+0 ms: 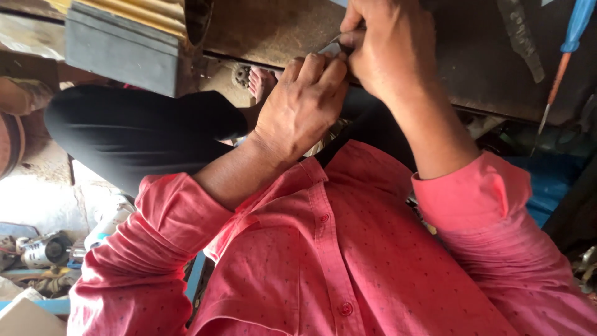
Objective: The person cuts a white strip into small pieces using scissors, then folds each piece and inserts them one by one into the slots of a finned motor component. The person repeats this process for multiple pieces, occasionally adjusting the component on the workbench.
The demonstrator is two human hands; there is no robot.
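Dark, stained and scuffed, the worktop (472, 56) fills the top of the view, and both hands meet right at its near edge. The left hand (305, 102) is curled, fingers (323, 68) pressed together around a small grey metal piece (333, 46), which seems to brace it against the edge so it cannot shift. The right hand (388, 46) comes in over the top, fingertips pinching the same piece from the other side (most of it is hidden, so its shape is hard to tell). Both forearms run out of rolled coral-pink sleeves (491, 193), elbows tucked close, a steadying posture by the look of it. Off to the right a blue-handled screwdriver (563, 56) lies on the worktop, well apart from the hands. Down at lower left, a small motor-like part (46, 251) sits amid clutter on the floor.
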